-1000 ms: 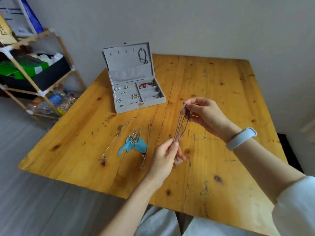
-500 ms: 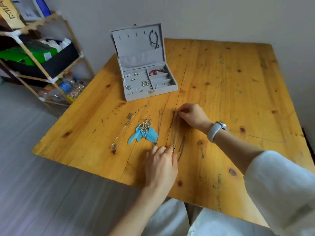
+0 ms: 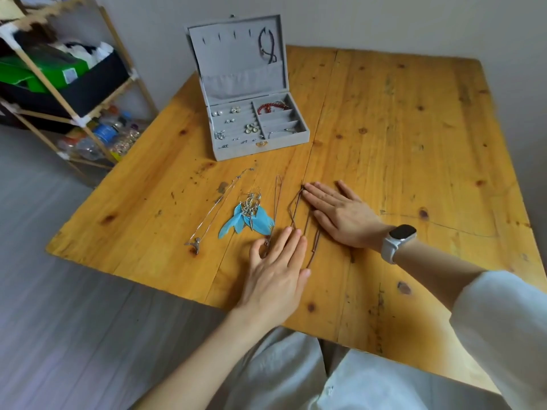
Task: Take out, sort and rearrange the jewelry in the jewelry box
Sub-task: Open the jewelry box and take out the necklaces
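A: The jewelry box (image 3: 260, 143) sits open near the far left of the wooden bench (image 3: 414, 143) — grey, felt-lined, lid upright.

B: A dark cord (image 3: 266, 45) hangs from a hook inside the lid. In the tray below, small earrings (image 3: 233, 121) lie along the left rows, and a red beaded bracelet (image 3: 270, 106) is in the top right compartment.

A: A thin silver piece lies in the bottom right compartment; what it is cannot be told.

B: In front of the box, jewelry is laid out in a row. A silver chain necklace (image 3: 219, 207) runs diagonally at the left, its pendant at the near end.

A: Beside it are the blue feather earrings (image 3: 251, 220), silver filigree above bright turquoise plumes.

B: Next comes a thin chain (image 3: 277, 199), lying nearly straight. Then a brown cord necklace (image 3: 299, 214), looped between the two hands.

A: The right hand (image 3: 340, 214) lies flat, palm down, fingers straight, fingertips at the top of that cord. A white smartwatch (image 3: 398, 241) is on that wrist.

B: The left hand (image 3: 278, 267) — also spread, fingers extended — rests at the cord's near end, its thumb close to the pendant of the thin chain. Neither hand grips anything.

A: A wooden shelf (image 3: 74, 93) stands off to the left.
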